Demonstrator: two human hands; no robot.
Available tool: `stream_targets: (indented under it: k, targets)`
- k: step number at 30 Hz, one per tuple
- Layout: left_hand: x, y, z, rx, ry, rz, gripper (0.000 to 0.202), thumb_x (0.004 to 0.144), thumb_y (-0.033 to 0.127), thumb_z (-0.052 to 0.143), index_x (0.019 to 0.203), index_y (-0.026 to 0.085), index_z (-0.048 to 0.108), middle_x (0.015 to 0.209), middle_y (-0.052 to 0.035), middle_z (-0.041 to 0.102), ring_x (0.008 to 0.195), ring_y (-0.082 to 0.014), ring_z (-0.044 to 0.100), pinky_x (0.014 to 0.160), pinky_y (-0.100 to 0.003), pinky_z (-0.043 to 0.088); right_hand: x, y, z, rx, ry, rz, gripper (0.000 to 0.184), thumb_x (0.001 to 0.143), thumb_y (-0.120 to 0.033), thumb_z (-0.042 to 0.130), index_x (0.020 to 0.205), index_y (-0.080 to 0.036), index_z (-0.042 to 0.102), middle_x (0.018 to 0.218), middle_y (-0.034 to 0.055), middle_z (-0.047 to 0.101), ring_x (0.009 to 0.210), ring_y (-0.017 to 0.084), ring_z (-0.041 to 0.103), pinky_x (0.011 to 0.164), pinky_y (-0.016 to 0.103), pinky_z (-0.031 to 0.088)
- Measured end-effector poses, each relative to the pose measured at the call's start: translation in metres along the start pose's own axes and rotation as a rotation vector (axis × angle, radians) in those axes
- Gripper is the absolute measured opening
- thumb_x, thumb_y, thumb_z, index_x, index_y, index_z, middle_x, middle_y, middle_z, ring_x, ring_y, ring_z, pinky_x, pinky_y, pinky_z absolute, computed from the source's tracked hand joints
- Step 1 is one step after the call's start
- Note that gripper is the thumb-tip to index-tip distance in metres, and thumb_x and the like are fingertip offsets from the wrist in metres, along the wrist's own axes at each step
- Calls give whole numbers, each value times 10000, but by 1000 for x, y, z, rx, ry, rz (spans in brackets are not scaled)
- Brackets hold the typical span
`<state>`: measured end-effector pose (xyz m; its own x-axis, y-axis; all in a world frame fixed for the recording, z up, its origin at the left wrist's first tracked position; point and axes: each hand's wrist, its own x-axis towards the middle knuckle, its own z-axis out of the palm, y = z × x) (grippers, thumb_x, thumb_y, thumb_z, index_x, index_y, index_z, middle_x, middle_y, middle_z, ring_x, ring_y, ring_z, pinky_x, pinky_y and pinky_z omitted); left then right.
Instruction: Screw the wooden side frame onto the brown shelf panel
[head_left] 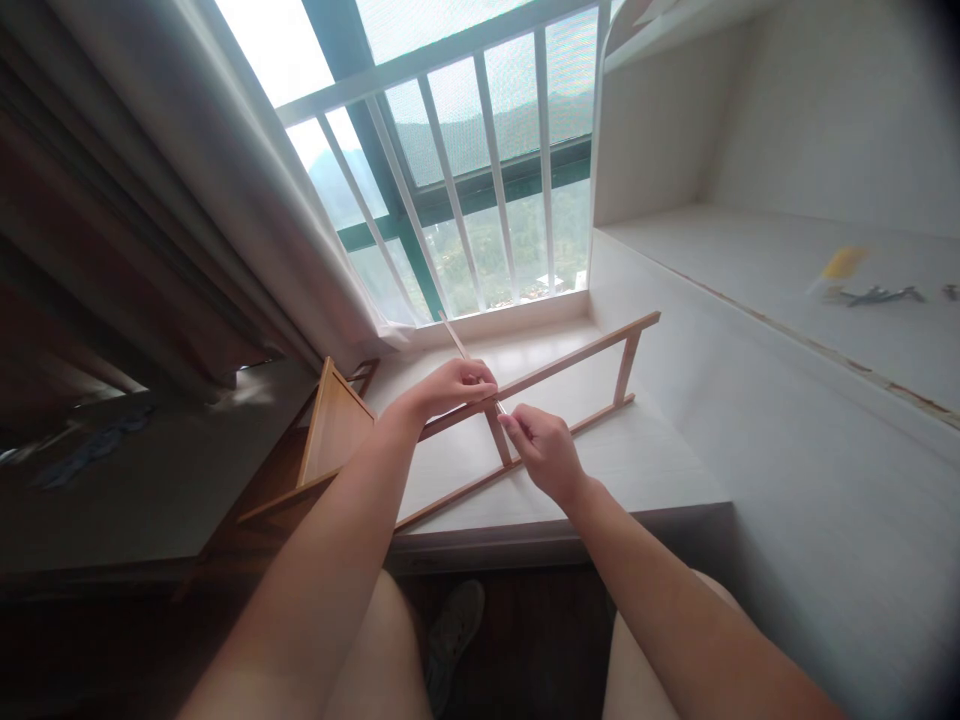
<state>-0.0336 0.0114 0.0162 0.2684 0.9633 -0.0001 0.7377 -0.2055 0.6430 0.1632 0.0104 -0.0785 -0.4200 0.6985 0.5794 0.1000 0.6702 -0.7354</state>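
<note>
A light wooden frame (577,360) made of two long rails and short cross pieces lies tilted on the white window ledge (652,450). My left hand (454,385) is closed over the upper rail near its middle and pinches a thin pale stick (452,333) that points up toward the window. My right hand (544,450) is closed just below and right of it, fingertips pinched at the stick's lower end beside a cross piece. What the fingertips hold there is too small to name.
A wooden panel (334,425) leans at the ledge's left end. A curtain (225,200) hangs at left, a barred window (480,170) behind. On a white shelf (787,270) at right lie small tools (874,295) and a yellow item (844,262). My knees and a slipper (454,625) are below.
</note>
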Motion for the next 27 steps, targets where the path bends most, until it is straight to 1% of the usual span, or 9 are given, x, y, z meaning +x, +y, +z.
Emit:
stream_targets:
  k: [12,20,27]
  targets:
    - [1,-1,-1,-5,-1,13,268,840,371,588,866,130,701,831,-59,660,753,-154,605,682,-246,466,0,-2,-2,-22,-32,-44,371,970,-381,425,648,-208,362,595,-25,388,556,126,331,574,272,281]
    - [1,-4,0,10,-2,15,281,843,385,583,855,128,696,850,-68,661,771,-160,613,692,-250,472,1,-4,-2,-39,-29,-55,382,971,-380,419,639,-207,343,590,-26,385,554,125,316,574,272,271]
    - [2,-3,0,13,-1,23,264,849,372,579,857,136,697,844,-60,660,766,-156,611,684,-247,470,2,-4,-4,-53,-76,-54,386,975,-369,410,639,-207,311,583,-28,375,546,123,308,568,272,258]
